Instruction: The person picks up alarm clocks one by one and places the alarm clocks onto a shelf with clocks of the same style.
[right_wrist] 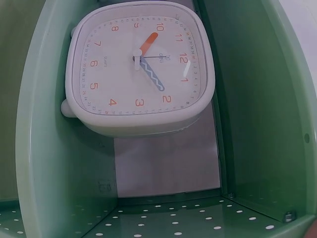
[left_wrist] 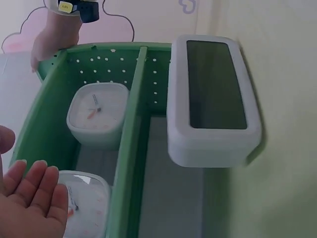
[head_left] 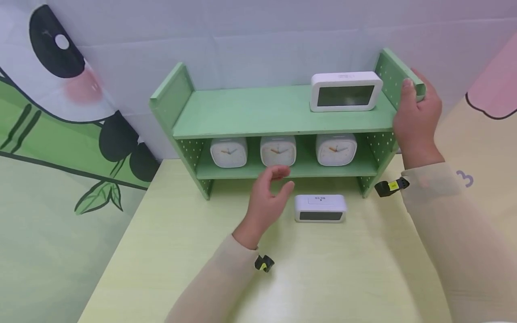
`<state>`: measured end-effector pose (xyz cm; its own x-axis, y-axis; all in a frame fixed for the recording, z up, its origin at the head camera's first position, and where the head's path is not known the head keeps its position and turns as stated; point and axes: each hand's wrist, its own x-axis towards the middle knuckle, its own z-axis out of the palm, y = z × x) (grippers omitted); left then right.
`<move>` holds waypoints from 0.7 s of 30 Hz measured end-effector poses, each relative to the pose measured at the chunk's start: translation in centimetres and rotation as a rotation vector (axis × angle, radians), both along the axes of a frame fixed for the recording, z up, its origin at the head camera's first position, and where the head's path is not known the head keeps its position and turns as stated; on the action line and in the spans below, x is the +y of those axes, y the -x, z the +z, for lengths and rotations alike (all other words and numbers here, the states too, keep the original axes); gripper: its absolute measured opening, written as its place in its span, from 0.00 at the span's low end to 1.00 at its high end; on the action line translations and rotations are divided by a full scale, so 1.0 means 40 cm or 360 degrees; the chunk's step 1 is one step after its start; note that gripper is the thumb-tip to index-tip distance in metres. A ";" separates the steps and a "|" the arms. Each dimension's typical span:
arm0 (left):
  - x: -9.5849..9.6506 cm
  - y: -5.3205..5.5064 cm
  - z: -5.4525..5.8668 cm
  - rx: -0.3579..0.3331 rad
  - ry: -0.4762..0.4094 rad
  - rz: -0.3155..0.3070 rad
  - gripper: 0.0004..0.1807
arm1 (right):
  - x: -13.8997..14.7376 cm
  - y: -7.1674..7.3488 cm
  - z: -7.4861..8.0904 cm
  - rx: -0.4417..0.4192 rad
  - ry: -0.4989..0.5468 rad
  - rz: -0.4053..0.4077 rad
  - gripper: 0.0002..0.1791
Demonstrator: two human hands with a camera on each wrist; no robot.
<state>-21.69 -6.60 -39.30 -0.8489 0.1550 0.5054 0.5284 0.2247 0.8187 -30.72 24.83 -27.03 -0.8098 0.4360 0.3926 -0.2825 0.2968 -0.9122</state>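
A green two-tier shelf (head_left: 242, 110) stands against the wall. My right hand (head_left: 420, 112) grips the upper front corner of its right side panel, thumb on the inner side. My left hand (head_left: 268, 197) is held in front of the lower tier, fingers loosely bent with nothing between them; in the left wrist view it overlaps the middle clock. Three white square alarm clocks sit in the lower tier: left (head_left: 228, 152), middle (head_left: 278, 151) and right (head_left: 336, 149). A white digital clock (head_left: 346, 92) stands on the upper tier's right end.
Another white digital clock (head_left: 320, 208) lies on the pale yellow table (head_left: 323, 273), in front of the shelf and right of my left hand. Behind is a wall hanging (head_left: 258, 54) with cartoon drawings. The shelf's side panels (right_wrist: 168, 223) have rows of small holes.
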 end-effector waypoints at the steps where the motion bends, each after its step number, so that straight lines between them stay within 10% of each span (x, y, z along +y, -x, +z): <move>1: -0.001 -0.004 -0.011 -0.0005 0.0004 0.0011 0.18 | 0.001 0.000 -0.001 0.0005 -0.0001 -0.0001 0.26; 11: 0.002 0.007 -0.108 -0.0142 -0.0027 0.0037 0.20 | 0.003 0.009 -0.006 0.0019 0.0004 -0.0007 0.25; 21: 0.023 0.020 -0.188 -0.0577 -0.0096 -0.0036 0.27 | 0.002 0.003 -0.006 0.0011 -0.0017 0.0001 0.26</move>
<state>-22.47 -5.68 -46.84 -0.9712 0.1549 0.1810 0.2057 0.1622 0.9651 -30.84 24.91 -27.26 -0.8075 0.4310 0.4026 -0.2888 0.3063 -0.9071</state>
